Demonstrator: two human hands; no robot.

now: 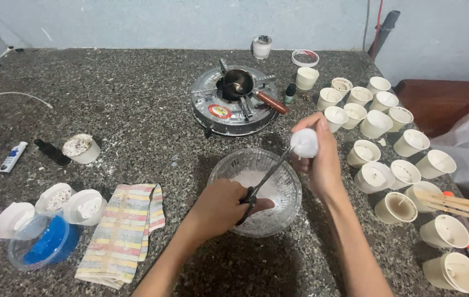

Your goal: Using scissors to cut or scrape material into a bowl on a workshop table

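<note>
From the head camera, the left hand (220, 206) is gripping the handles of a pair of scissors (267, 179) over the near side of a glass bowl (295, 206) holding white powder or wax flakes. The scissors' long axis is running up and to the right — from the handles at the left hand toward the tips, which are meeting a white lump (304, 143).

The right hand (319, 159) is pinching that lump between its fingertips, holding it above the bowl's far right rim — so the lump is sitting in the right hand, with the blades reaching it from the near left.

Cream cups (374, 177) are crowding the bench's right edge; a small stove (234, 102) with a dark pot is standing beyond the bowl, a striped cloth (121, 231) lying near the front left.
</note>
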